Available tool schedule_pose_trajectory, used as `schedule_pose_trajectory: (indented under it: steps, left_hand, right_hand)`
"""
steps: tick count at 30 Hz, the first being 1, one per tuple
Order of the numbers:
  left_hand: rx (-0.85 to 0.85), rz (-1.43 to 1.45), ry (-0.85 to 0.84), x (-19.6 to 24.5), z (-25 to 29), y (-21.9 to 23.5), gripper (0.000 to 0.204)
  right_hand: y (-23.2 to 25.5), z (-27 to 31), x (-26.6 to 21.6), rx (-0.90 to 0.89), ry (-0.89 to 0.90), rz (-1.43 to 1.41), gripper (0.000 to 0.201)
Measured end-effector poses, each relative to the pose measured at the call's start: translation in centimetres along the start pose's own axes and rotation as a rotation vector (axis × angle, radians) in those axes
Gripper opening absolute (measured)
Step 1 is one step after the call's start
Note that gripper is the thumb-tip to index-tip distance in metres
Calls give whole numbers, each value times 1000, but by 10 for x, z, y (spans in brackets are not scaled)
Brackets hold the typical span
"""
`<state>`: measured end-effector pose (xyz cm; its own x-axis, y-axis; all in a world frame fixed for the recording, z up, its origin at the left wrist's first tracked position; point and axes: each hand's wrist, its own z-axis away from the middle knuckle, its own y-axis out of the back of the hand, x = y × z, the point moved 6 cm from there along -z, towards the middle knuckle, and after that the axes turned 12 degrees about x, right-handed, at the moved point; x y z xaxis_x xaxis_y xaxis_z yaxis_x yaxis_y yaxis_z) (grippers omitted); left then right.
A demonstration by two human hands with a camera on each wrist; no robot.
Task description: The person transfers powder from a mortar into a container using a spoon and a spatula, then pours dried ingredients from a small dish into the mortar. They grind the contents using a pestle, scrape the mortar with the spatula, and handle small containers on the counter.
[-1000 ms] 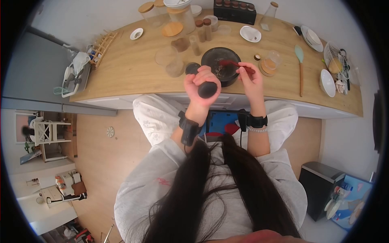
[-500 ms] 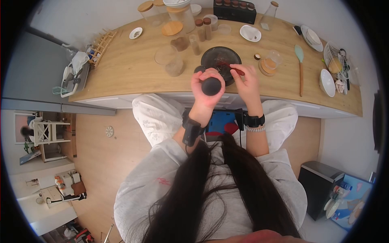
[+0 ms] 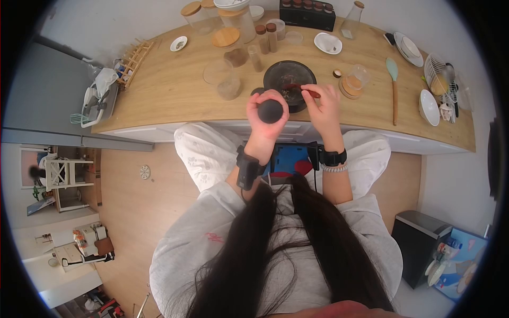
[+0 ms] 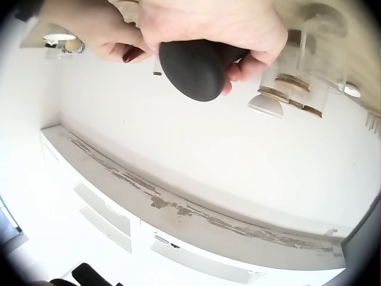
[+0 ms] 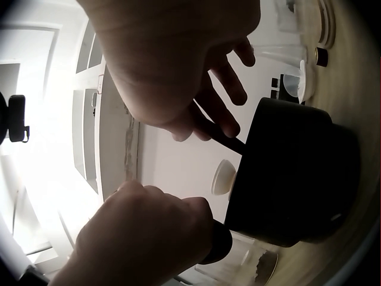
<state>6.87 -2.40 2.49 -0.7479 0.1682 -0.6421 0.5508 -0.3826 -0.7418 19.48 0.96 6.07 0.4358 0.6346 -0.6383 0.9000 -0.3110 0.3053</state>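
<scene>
The left hand gripped a rounded black object, with the fingers curled around it and its blunt end exposed; whether this object joined the pot could not be determined. The right hand pinched the dark red utensil between thumb and fingers, and the right wrist view showed the other fingers partly extended. The utensil's far end lay inside the black pot, which stood upright on the wooden countertop near its front edge. Pale and dark residue was visible on the pot's interior; its type could not be identified. To the right of the pot were a small round cap and a glass jar; farther right lay a spatula with a mint-green head and wooden handle. To the left stood clear glass containers. Beyond the pot, two brown-capped spice jars stood side by side, with a black rack of similar jars behind them. Markings on the rack were too small to read. Red script on the grey shirt was illegible, and no brand name could be resolved on the pot or utensil.
</scene>
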Motion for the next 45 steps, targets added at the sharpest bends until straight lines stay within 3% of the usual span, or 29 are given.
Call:
schedule_pose_trajectory:
  steps: [16, 23, 26, 31, 37, 40, 45]
  left_hand:
    - [-13, -63, 84, -14, -12, -20, 13]
    - [56, -64, 75, -14, -26, -5, 13]
    - [26, -65, 128, -16, -23, -5, 13]
    - [233, -143, 231, -4, -12, 3, 23]
    - [273, -221, 344, 8, 0, 0, 29]
    - [214, -241, 476, 13, 3, 0, 29]
    - [142, -276, 487, 20, 5, 4, 29]
  right_hand:
    - [-1, 0, -1, 3, 6, 18, 12]
    - [-4, -2, 0, -3, 45, 48, 14]
    - [-5, -1, 4, -20, 5, 16, 14]
    - [-4, -1, 13, 19, -87, -66, 14]
    - [0, -3, 6, 34, -73, -70, 13]
    - [-1, -1, 10, 65, -144, -178, 12]
    - [-2, 0, 9, 30, -94, -146, 12]
